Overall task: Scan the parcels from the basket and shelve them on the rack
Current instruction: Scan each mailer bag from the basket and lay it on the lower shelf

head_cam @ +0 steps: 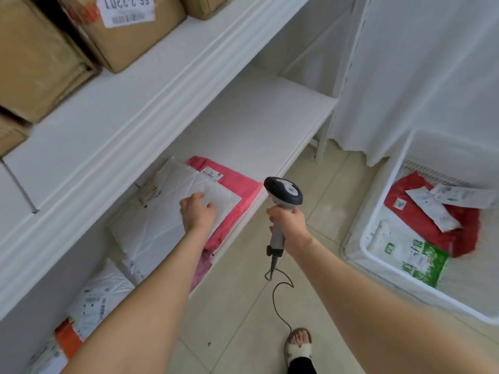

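Several parcels are already on the rack (162, 103), so the job looks well under way but not finished. At far left, cardboard boxes (40, 63) fill the upper shelf. Below them, at the lower left, a white bag (100, 300) and an orange packet (67, 338) lie on the bottom shelf.

Further along the same shelf, a white parcel (151, 220) lies flat on top of a pink parcel (240, 190), whose right side sticks out from under it. This white parcel seems to be the one now being shelved.

The left hand (198, 211) reaches forward, arm nearly straight, and rests on the parcel's top near its right edge. Its fingers are bent, the tips pressing down on the wrapper. I see no edge pinched or gripped.

Just to the right, over the tiled floor, the right hand (289, 222) has its fingers wrapped round the handle of the scanner (283, 193). The scanner stands upright with its head tipped away, and its cable (278, 306) trails down towards a sandalled foot (298, 346).

At far right, the basket (405, 300) stands on the floor, well apart from both hands. It holds at least a red parcel (421, 217) and a green-and-white parcel (415, 263). Those are left to scan and shelve.
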